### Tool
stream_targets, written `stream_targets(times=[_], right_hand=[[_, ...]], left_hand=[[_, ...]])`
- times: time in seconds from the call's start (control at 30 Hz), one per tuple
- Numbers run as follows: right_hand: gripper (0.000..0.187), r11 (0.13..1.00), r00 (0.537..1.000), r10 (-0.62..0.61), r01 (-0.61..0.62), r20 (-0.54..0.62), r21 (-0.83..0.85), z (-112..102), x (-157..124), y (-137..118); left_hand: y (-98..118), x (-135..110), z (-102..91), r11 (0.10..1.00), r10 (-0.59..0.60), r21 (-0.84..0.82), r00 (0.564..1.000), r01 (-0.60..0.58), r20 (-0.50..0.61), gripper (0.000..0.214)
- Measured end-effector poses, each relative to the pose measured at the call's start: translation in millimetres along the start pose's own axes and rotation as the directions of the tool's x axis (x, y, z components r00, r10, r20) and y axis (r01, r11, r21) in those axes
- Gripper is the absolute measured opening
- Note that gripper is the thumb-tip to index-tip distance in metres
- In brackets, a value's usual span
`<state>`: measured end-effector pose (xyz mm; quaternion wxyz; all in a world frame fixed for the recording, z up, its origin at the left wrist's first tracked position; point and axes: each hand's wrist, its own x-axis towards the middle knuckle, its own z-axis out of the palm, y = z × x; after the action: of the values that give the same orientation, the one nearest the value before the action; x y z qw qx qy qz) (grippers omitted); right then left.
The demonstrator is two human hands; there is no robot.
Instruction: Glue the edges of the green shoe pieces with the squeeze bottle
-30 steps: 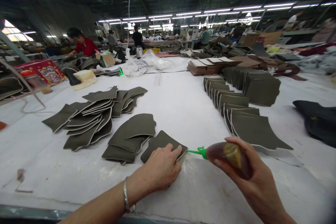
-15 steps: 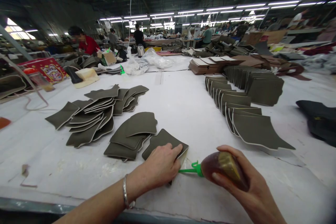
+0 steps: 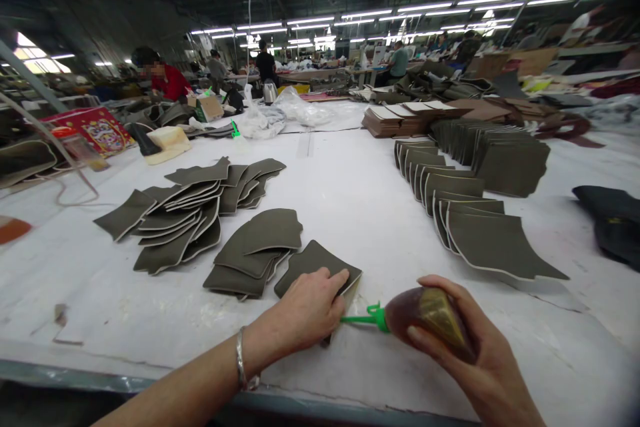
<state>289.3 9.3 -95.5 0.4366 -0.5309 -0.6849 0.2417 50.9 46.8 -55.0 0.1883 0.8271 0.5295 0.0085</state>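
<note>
Your left hand [image 3: 305, 310] flat, pinning grey piece [image 3: 315, 263] | right hand [image 3: 470, 353] gripping glue bottle [image 3: 425, 317], nozzle at its 4 o'clock edge | finished piles at 10 o'clock [image 3: 190, 213]; stack at 2 o'clock [image 3: 465, 207] remains.

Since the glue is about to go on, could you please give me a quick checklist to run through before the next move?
1. Left hand pressing the grey piece flat: ok.
2. Right hand gripping the glue bottle: ok.
3. Green nozzle at the piece's right edge: ok.
4. Glue flowing from the tip: cannot tell.
5. Neighbouring stack apart from the nozzle: ok.
</note>
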Motion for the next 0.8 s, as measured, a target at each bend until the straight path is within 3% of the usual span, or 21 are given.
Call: stream_targets(times=[0.1, 0.23, 0.4, 0.5, 0.6, 0.7, 0.8], right_hand=[[0.043, 0.999, 0.996, -0.054, 0.053, 0.07, 0.011, 1, -3, 1], [0.044, 1.0, 1.0, -0.024, 0.024, 0.006, -0.01, 0, -5, 3], [0.043, 0.998, 0.995, -0.016, 0.011, 0.102, 0.056, 1, -6, 8], [0.043, 1.0, 0.999, -0.027, 0.027, 0.027, 0.009, 1, -4, 6], [0.042, 0.999, 0.996, 0.044, -0.043, -0.079, 0.019, 3, -6, -3], [0.039, 0.99, 0.995, 0.099, -0.096, -0.021, 0.107, 7, -11, -7], [0.039, 0.997, 0.999, 0.025, -0.027, 0.03, 0.074, 5, -7, 0]], left_hand=[[-1, 0, 0.1, 1.0, -0.001, -0.016, 1.0, 0.001, -0.001, 0.043], [-2, 1, 1.0, 1.0, 0.0, -0.019, 1.0, 0.0, -0.014, 0.044], [0, 1, 1.9, 1.0, -0.002, -0.02, 1.0, 0.002, -0.012, 0.046], [0, 1, 2.3, 1.0, -0.009, -0.026, 1.0, 0.009, -0.014, 0.046], [-2, 2, 3.0, 0.999, -0.006, -0.033, 1.0, 0.005, -0.02, 0.045], [-3, 3, 3.4, 0.999, 0.006, -0.036, 1.0, -0.006, -0.023, 0.047], [-3, 3, 3.1, 1.0, 0.004, -0.027, 1.0, -0.005, -0.017, 0.046]])
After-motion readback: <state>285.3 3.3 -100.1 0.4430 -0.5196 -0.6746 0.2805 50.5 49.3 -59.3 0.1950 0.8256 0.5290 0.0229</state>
